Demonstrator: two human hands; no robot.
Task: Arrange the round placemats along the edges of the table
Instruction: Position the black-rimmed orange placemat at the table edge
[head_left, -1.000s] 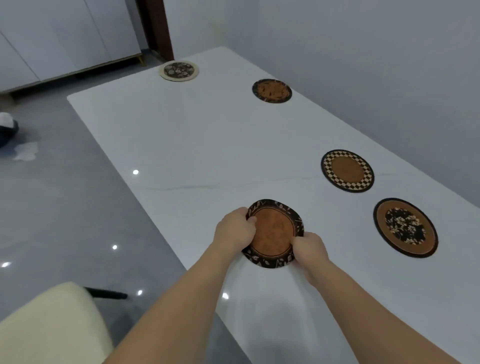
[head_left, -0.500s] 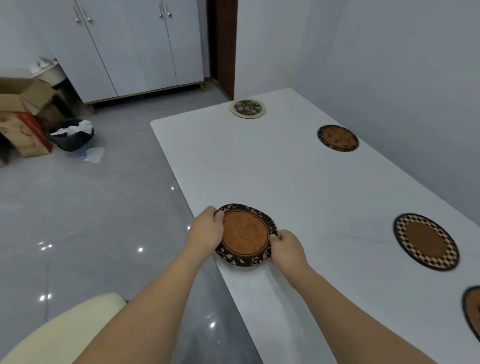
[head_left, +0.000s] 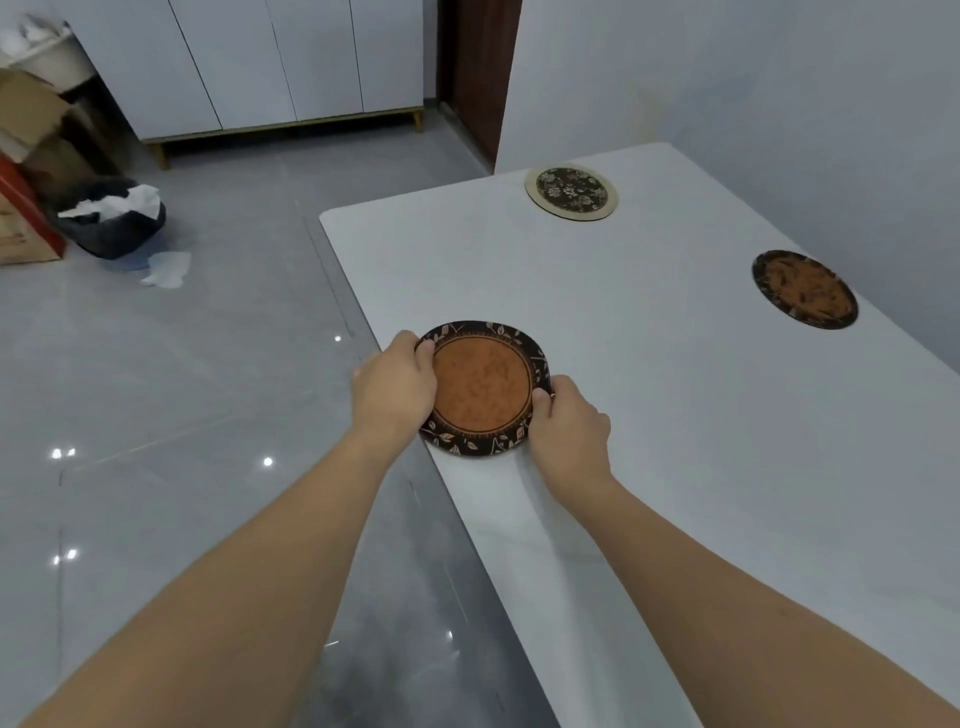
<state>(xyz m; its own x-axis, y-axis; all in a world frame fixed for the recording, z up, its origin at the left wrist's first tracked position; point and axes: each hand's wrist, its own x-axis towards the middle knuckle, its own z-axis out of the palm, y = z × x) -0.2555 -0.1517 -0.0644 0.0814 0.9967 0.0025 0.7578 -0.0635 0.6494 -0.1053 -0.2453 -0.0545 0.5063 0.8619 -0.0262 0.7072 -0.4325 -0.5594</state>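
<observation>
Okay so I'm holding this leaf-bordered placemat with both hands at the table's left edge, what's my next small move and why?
Probably nudge the placemat slightly inward, lay it flat, then let go. Both the left hand and right hand grip its rim, and its near-left part seems to overhang the table edge, while the two far mats lie fully on the top.

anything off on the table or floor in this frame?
Table looks fine: the placemat held by left hand and right hand sits at the near edge, its rim slightly overhanging. The odd bit is the floor: crumpled paper lies loose beside the full black trash bag.
</observation>
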